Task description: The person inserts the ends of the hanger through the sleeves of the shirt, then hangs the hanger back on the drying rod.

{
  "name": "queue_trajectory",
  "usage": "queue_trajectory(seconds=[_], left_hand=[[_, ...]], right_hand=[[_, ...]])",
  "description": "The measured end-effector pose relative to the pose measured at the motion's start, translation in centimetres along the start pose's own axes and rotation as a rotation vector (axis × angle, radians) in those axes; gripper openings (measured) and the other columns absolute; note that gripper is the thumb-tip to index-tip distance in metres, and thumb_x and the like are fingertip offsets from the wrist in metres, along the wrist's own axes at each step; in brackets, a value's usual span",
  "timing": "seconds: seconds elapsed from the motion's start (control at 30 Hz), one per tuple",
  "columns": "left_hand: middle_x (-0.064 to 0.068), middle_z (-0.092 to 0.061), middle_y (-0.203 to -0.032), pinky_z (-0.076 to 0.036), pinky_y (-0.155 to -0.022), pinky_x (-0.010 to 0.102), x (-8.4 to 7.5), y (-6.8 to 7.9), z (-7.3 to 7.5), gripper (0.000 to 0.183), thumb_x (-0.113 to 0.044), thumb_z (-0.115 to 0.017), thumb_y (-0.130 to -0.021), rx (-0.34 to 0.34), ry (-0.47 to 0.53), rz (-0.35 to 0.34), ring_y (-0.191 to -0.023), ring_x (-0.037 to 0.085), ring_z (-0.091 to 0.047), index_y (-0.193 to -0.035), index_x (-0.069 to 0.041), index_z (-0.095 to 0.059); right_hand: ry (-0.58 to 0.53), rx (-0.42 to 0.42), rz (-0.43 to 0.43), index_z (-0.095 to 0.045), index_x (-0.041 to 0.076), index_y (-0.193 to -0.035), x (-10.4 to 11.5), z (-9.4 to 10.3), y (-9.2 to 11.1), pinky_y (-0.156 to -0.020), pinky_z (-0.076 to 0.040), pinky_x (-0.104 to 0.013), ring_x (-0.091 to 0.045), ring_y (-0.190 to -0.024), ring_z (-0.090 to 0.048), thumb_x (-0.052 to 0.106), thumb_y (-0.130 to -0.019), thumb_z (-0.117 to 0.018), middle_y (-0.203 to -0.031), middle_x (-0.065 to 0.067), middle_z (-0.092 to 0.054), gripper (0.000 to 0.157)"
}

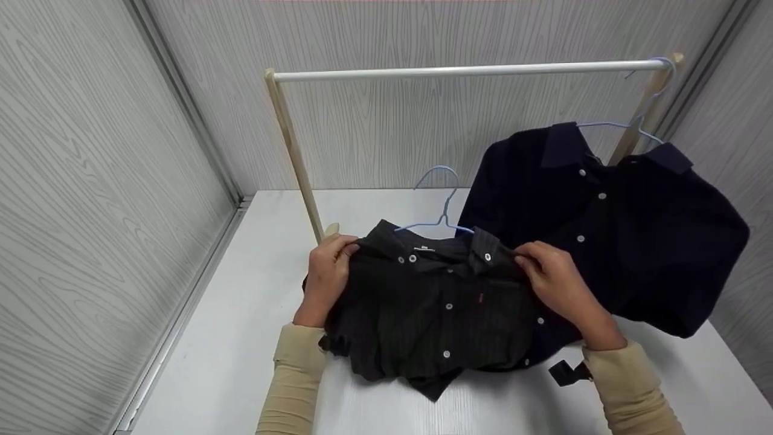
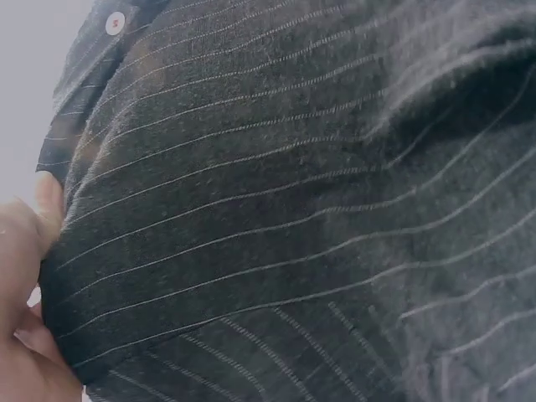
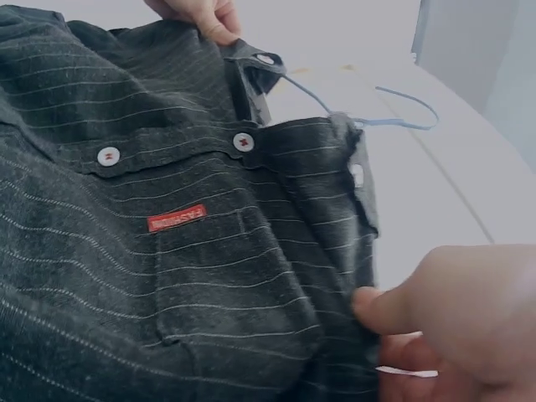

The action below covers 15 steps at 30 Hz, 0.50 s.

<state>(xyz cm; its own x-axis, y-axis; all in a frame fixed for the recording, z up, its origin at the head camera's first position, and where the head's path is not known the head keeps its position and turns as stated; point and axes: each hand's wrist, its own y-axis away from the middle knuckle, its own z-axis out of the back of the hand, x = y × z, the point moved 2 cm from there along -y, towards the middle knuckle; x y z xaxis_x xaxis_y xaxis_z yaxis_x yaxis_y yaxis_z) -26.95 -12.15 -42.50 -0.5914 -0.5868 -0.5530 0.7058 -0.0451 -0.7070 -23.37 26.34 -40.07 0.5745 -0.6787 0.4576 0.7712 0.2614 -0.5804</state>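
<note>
A dark pinstriped shirt (image 1: 416, 302) with white buttons and a small red tag hangs between my hands above the white table. My left hand (image 1: 329, 266) pinches its shoulder on the left, and my right hand (image 1: 552, 278) pinches the opposite shoulder. From its collar rises the hook of a blue wire hanger (image 1: 445, 205); the hanger's arms are hidden inside the shirt. Close up in the left wrist view, striped cloth (image 2: 251, 184) fills most of the picture. The red tag (image 3: 177, 218) sits at the chest pocket in the right wrist view.
A clothes rack with a white rail (image 1: 471, 69) and wooden posts (image 1: 290, 139) stands behind the shirt. On the rail's right end hangs a navy shirt (image 1: 652, 241) on another blue hanger (image 1: 610, 124), partly behind the striped shirt. Grey panels (image 1: 84, 151) wall the white table (image 1: 223, 338).
</note>
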Motion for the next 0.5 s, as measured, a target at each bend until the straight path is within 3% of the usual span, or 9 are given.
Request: queue_trajectory(seconds=[0.23, 0.5], left_hand=[[0.004, -0.07, -0.103, -0.051, -0.091, 0.036, -0.7, -2.0, 0.2, 0.019, -0.019, -0.059, -0.099, 0.058, -0.083, 0.01, -0.101, 0.019, -0.063, -0.108, -0.011, -0.074], [0.005, -0.069, -0.101, -0.051, -0.088, 0.035, -1.8, -4.8, 0.8, 0.016, -0.013, -0.061, -0.098, 0.036, -0.172, -0.066, -0.099, 0.022, -0.062, -0.105, -0.01, -0.075]], right_hand=[[-0.041, -0.197, 0.047, -0.071, 0.0, -0.094, 0.4, 0.8, -0.5, -0.068, -0.041, -0.013, -0.012, -0.074, -0.058, -0.003, -0.092, -0.063, -0.086, -0.007, -0.068, 0.009], [-0.012, -0.276, 0.043, -0.072, 0.0, -0.094, 0.6, 1.9, -1.2, -0.069, -0.042, -0.013, -0.012, -0.074, -0.059, -0.001, -0.092, -0.066, -0.085, -0.01, -0.07, 0.007]])
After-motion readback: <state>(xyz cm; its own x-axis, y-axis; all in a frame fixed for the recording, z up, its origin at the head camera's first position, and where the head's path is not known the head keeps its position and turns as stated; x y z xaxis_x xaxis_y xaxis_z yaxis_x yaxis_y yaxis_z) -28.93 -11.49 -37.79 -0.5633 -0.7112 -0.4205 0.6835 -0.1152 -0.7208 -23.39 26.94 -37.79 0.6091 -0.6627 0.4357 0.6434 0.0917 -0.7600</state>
